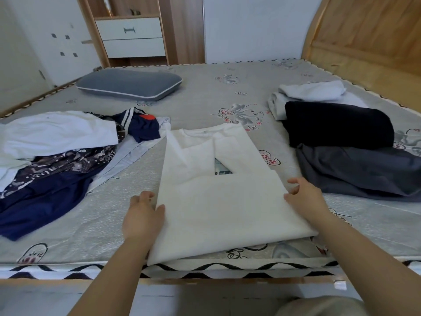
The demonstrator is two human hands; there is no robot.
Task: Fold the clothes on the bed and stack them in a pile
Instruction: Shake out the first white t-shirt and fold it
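Note:
A white T-shirt (218, 197) lies on the bed in front of me, its sides folded inward and its lower half doubled up over the top. My left hand (142, 215) pinches the shirt's left edge between thumb and fingers. My right hand (305, 197) grips the right edge, fingers curled at the cloth. To the left lies a loose heap of unfolded clothes: a white shirt (57, 133), a patterned dark garment (68, 165) and navy shorts (38, 206). On the right are folded pieces: a grey one (355, 174), a black one (337, 124) and a light one (309, 92).
The mattress (205, 92) has a grey printed cover. A grey pillow (129, 84) lies at the far left. A wooden headboard (364, 37) rises at the right, and a cabinet with white drawers (131, 37) stands beyond the bed. The bed's near edge (68, 267) is just below the shirt.

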